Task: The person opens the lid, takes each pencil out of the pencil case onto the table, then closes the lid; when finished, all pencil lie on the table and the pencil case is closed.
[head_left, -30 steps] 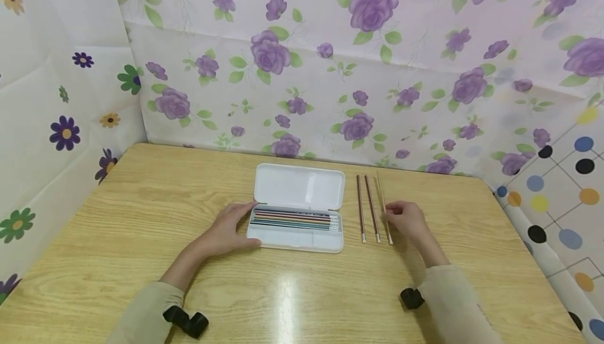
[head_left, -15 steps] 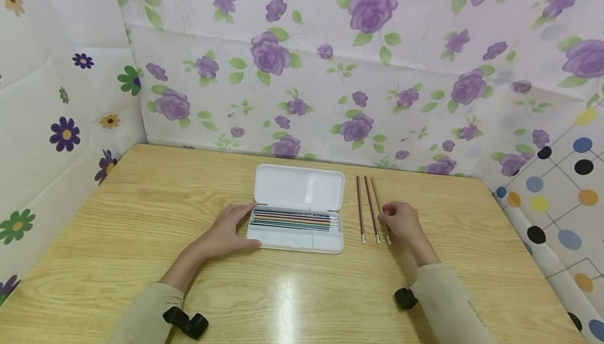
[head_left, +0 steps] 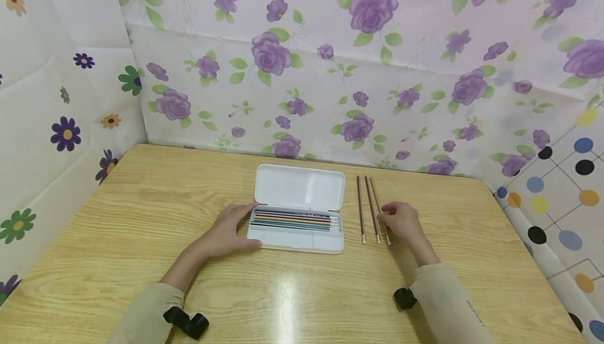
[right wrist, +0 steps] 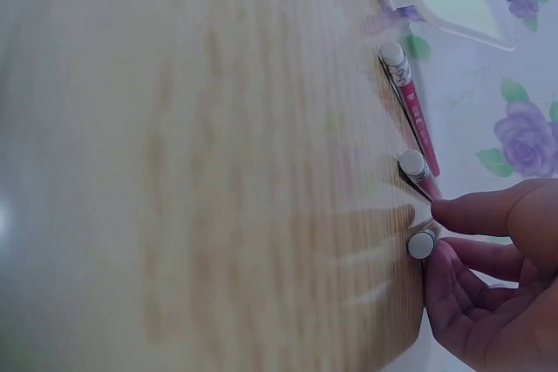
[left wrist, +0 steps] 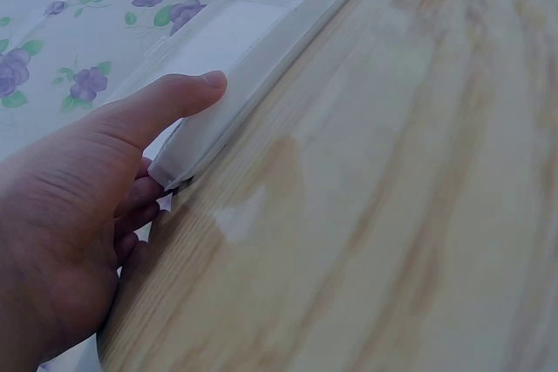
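Note:
A white pencil case (head_left: 283,239) lies opened on the table, its lid (head_left: 297,185) tipped back toward the wall. Several pencils (head_left: 292,221) rest side by side in its rear compartment. My left hand (head_left: 228,233) holds the left end; in the left wrist view the thumb (left wrist: 187,93) presses the front side and the fingers reach round the end. To the right, two dark red pencils (head_left: 360,210) lie roughly upright in view. My right hand (head_left: 403,221) pinches a gold-coloured pencil (head_left: 375,194) beside them, its white eraser (right wrist: 422,244) toward me.
The wood-grain table (head_left: 236,302) ends at a floral cloth wall (head_left: 311,92) at the back. Patterned cloths also hang at the left and right. A black wrist mount (head_left: 186,322) sits on each sleeve.
My right hand has moved slightly left with the gold-coloured pencil, whose far end now lies close to the nearer red pencil. The left hand and the case have stayed in place.

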A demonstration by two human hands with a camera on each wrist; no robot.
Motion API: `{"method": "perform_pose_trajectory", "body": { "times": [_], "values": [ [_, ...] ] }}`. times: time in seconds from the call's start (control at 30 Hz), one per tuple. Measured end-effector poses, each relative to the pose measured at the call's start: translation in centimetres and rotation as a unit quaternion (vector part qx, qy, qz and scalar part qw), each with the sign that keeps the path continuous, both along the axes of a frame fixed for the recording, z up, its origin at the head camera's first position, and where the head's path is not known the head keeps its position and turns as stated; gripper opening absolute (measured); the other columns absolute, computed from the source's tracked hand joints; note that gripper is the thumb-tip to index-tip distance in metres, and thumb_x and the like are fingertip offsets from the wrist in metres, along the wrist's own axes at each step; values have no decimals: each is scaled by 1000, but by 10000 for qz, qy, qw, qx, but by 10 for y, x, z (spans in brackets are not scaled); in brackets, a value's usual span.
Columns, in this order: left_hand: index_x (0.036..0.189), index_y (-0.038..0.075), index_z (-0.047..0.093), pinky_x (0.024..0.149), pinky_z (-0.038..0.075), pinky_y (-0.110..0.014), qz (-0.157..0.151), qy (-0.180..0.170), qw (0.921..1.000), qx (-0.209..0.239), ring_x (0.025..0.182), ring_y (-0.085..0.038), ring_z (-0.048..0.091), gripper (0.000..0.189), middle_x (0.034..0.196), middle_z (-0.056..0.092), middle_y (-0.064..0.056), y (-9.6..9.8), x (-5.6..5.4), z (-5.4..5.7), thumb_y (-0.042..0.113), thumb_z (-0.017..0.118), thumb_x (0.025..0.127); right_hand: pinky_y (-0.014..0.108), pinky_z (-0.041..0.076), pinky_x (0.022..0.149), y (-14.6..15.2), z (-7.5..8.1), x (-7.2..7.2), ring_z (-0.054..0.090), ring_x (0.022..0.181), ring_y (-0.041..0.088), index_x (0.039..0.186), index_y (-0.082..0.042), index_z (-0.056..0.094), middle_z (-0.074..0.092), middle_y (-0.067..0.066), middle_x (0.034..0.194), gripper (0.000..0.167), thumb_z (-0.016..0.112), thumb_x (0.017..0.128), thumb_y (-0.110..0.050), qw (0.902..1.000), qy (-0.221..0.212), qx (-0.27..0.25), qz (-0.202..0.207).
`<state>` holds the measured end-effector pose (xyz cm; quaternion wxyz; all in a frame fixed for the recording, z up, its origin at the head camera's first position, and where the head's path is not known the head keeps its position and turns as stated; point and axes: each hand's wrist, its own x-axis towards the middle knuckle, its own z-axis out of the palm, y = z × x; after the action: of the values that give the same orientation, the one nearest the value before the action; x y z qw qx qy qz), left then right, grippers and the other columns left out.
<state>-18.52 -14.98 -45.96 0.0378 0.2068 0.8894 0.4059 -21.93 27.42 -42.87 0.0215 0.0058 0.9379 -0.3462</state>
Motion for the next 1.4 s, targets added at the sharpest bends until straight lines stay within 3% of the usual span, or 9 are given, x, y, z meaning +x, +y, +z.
{"method": "perform_pose_trajectory", "body": {
  "times": [0.17, 0.3, 0.4, 0.6, 0.77, 0.97, 1.4],
  "values": [
    [147, 0, 37, 103, 24, -61, 16, -24, 10000, 6, 129, -38, 31, 96, 136, 44, -18, 0, 0, -1, 41, 82, 73, 37, 53, 74, 1, 2, 1, 63, 91, 33, 117, 12, 60, 63, 26, 109, 34, 60, 94, -12, 9999, -62, -38, -80],
    [147, 1, 37, 103, 24, -61, 14, -11, 10000, -36, 129, -37, 32, 96, 137, 43, -18, -1, 0, -1, 43, 82, 74, 35, 53, 71, 1, 8, 1, 63, 89, 32, 123, 11, 56, 61, 26, 112, 36, 54, 98, -15, 9997, -74, -144, -208],
    [147, 2, 37, 102, 25, -61, 4, -1, 10000, -51, 129, -38, 32, 95, 137, 43, -18, -1, 0, -1, 43, 82, 74, 35, 53, 70, -1, 14, 1, 62, 94, 33, 124, 10, 56, 61, 24, 112, 36, 54, 98, -15, 9994, 139, -188, -242],
    [147, 1, 37, 102, 25, -61, 10, -29, 10000, -24, 128, -37, 32, 96, 136, 44, -18, -1, 0, 0, 43, 82, 74, 47, 49, 85, -15, 25, 2, 59, 104, 38, 122, 9, 59, 62, 24, 113, 32, 55, 97, -10, 9970, 704, -319, -38],
    [148, 1, 36, 102, 25, -61, 6, -61, 10000, -7, 129, -38, 31, 96, 137, 43, -18, -1, 1, 0, 43, 81, 75, 45, 49, 86, -38, 29, 4, 60, 102, 34, 120, 7, 62, 65, 19, 109, 29, 58, 96, -8, 9954, 798, -330, 423],
    [148, 2, 36, 101, 27, -61, 17, -74, 10000, -21, 128, -37, 32, 96, 137, 44, -17, -1, 0, -1, 44, 81, 75, 42, 52, 79, -71, 34, 10, 63, 96, 29, 116, 4, 65, 68, 14, 105, 25, 63, 93, -5, 9859, 795, -235, 1456],
    [148, 4, 37, 102, 27, -59, 14, -57, 10000, -55, 128, -35, 33, 96, 136, 45, -16, -1, -1, -2, 46, 81, 74, 30, 53, 76, -109, 27, 11, 64, 87, 17, 107, 1, 71, 70, 6, 97, 17, 65, 91, -4, 9634, 229, -63, 2669]
  ]
}}
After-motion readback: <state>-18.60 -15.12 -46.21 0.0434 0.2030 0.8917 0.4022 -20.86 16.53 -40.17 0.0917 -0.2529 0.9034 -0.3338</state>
